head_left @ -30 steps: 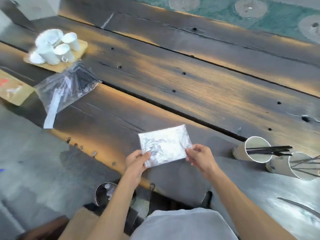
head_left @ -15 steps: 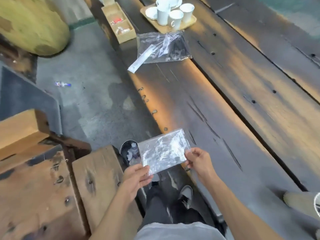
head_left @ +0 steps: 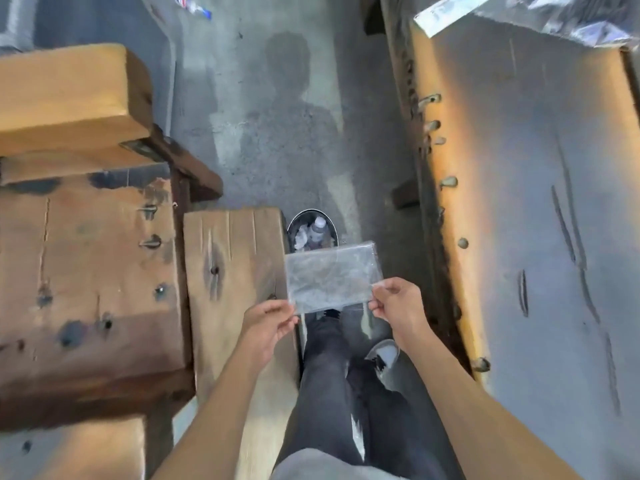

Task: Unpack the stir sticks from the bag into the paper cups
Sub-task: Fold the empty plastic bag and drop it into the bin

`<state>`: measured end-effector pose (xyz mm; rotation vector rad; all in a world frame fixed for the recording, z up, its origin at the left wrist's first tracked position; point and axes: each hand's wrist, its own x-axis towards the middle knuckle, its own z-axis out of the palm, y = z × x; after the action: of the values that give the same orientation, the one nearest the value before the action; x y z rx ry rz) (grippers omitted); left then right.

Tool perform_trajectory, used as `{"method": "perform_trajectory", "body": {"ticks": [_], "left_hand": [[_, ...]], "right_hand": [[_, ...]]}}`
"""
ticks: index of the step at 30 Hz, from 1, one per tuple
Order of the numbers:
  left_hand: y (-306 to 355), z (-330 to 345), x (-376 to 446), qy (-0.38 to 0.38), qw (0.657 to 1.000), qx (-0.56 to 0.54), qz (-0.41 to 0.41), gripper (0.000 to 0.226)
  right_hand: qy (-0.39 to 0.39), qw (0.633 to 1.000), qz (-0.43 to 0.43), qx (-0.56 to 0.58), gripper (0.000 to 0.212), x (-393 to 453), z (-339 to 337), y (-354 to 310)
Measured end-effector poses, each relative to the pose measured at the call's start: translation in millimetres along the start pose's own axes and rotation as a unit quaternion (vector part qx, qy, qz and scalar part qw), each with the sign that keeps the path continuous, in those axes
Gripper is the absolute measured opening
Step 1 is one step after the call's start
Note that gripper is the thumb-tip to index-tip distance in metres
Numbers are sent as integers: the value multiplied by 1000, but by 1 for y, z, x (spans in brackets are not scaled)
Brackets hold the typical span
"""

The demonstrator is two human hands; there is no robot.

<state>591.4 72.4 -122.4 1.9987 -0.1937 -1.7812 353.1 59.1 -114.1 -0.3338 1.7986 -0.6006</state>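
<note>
A flat, folded clear plastic bag hangs in the air above the floor, just in front of a small round bin. My left hand pinches its lower left corner. My right hand pinches its lower right corner. No sticks show inside this bag. A second clear bag with dark stir sticks lies on the wooden table at the top right, partly cut off by the frame. The paper cups are out of view.
A small round bin with a bottle and crumpled waste stands on the concrete floor beyond the held bag. A wooden bench and chunky wooden seats fill the left. My legs and shoes are below the hands.
My view has swung left and down from the table to the floor. Both hands carried the flat bag off the table edge to a spot just in front of the bin. The cups left the frame.
</note>
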Motion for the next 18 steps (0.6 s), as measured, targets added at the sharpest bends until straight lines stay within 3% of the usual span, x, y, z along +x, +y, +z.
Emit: {"method": "perform_trajectory", "body": {"ticks": [4,12,18], "left_hand": [[-9,-6,54,36,999,-10,-15,17],[-2,12,158,108,993,20,34,17],[9,19,226,167,977,75,107,18]], "right_hand": [[-12,999,35,-24,11,51,26,19],[-18,994,103,-37,20,148,70,75],[-42,987,152,-14,13,196,109,104]]}}
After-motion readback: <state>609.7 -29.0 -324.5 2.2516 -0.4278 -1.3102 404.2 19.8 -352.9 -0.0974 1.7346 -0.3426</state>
